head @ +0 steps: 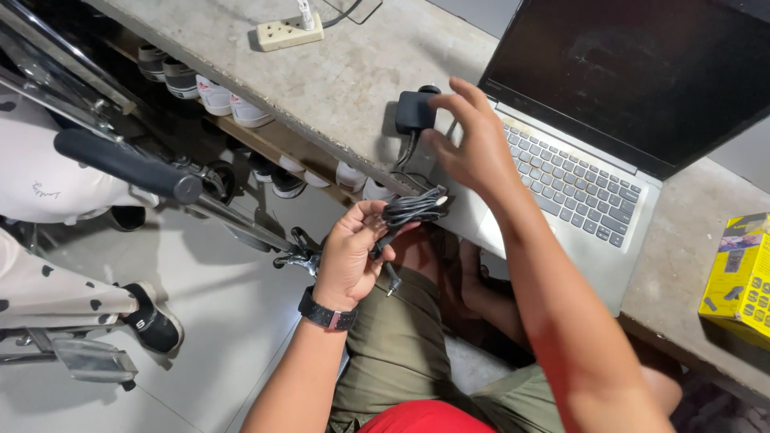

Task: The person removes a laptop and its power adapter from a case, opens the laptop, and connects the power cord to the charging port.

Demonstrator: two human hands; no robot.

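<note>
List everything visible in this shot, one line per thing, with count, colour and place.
laptop: one, silver with dark screen, open on the counter, right.
power adapter: one, black, on the counter beside the laptop's left edge.
cable bundle: one, black, coiled, at the counter's edge.
counter: one, grey stone, running across the top.
power strip: one, cream, at the counter's far end.
box: one, yellow, right edge of the counter.
shoes: several, mostly white, on the shelf beneath the counter.
wristwatch: one, black, left wrist.
left hand: holds the cable bundle.
right hand: reaches to the power adapter.
</note>
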